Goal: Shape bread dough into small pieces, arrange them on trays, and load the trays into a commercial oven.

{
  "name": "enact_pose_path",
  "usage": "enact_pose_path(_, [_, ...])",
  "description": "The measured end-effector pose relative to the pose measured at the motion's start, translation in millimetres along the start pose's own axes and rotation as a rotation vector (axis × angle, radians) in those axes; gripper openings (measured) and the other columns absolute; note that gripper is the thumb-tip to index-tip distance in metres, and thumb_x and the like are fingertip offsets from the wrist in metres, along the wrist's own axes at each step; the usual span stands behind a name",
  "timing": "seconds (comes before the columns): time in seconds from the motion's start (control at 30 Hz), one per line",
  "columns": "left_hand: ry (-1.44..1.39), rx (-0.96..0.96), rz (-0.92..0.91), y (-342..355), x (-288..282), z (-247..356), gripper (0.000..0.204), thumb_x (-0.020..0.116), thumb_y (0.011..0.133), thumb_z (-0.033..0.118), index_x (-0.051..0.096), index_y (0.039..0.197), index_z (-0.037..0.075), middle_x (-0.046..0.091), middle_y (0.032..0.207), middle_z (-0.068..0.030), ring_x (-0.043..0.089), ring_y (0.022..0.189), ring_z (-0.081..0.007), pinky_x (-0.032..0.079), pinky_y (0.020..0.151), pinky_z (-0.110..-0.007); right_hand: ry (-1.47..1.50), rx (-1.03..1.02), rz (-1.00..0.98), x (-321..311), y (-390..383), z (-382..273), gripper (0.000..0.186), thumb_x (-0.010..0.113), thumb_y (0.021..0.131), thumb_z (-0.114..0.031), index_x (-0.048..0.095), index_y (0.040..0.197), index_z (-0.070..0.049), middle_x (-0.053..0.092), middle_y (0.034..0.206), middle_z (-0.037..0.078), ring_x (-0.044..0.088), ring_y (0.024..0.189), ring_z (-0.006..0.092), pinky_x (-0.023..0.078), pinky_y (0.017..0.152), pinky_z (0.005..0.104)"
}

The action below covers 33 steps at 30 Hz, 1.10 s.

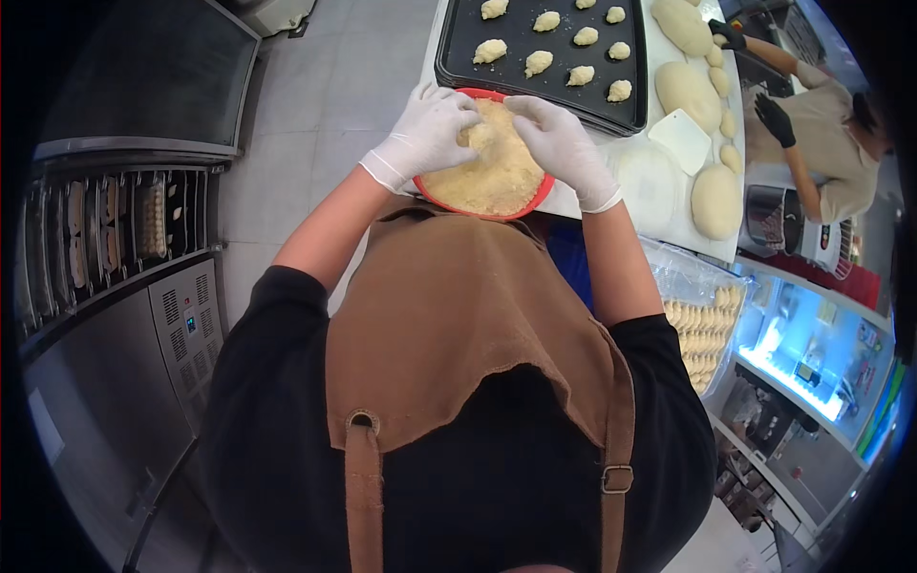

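Note:
A red bowl (548, 189) holds pale yellow crumbs (487, 181), which look like grated cheese or crumb coating. My left hand (430, 132), in a white glove, reaches over the bowl's left side. Its fingers and thumb curl around a crumb-covered dough piece (480, 137) lying on the crumbs. From the right, my white-gloved right hand (562, 143) bends over the rim with its fingers apart, and nothing shows in it. Just beyond the bowl sits a black baking tray (564, 81) with coated dough pieces (539, 63) spaced out in rows.
Right of the tray, smooth dough lumps (686, 94) and a white scraper (680, 141) lie on the white table (659, 224). A co-worker's black-gloved hand (728, 35) touches small dough balls. Shaped dough rows fill a plastic-lined crate (702, 329). Tray racks (124, 229) stand left.

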<state>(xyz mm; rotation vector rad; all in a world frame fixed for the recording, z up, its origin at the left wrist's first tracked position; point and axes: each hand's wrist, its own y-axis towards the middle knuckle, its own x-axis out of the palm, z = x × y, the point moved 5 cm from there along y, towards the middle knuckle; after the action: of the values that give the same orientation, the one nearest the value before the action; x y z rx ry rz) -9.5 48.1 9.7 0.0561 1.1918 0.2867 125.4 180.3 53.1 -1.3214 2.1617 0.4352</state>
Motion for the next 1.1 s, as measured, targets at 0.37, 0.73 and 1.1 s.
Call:
enact_pose_path(0.37, [0.308,0.124,0.048,-9.7,-43.4,9.3,0.029,0.077,0.079,0.035,0.077,0.102,0.018,0.067,0.12,0.0026,0.059,0.115,-0.0213,0.024,0.12,-0.063,0.174,0.276,0.017,9.2,-28.3,31.3,0.034,0.059,0.095,-0.023,0.073,0.117,-0.002,0.073,0.092,0.008,0.062,0.079,0.0179,0.052,0.075,0.0296])
enact_pose_path(0.73, [-0.269,-0.133,0.311,-32.4,-16.3,15.0,0.039,0.083,0.078,0.036,0.075,0.111,0.017,0.065,0.132,0.0014,0.057,0.124,-0.0201,0.02,0.121,-0.061,0.925,0.359,0.008,36.9,-25.7,17.3,0.025,0.068,0.097,-0.02,0.071,0.109,0.001,0.072,0.097,0.008,0.066,0.084,0.0118,0.049,0.074,0.0218])
enact_pose_path(1.1, [-0.087,0.04,0.406,-32.4,-11.2,35.2,0.083,0.082,0.079,0.045,0.05,0.149,0.013,0.046,0.156,-0.0099,0.048,0.137,-0.0262,0.024,0.119,-0.061,1.237,0.428,-0.073,48.7,-27.4,40.5,0.019,0.071,0.096,-0.016,0.069,0.109,-0.002,0.069,0.097,0.008,0.067,0.083,0.0127,0.048,0.071,0.022])
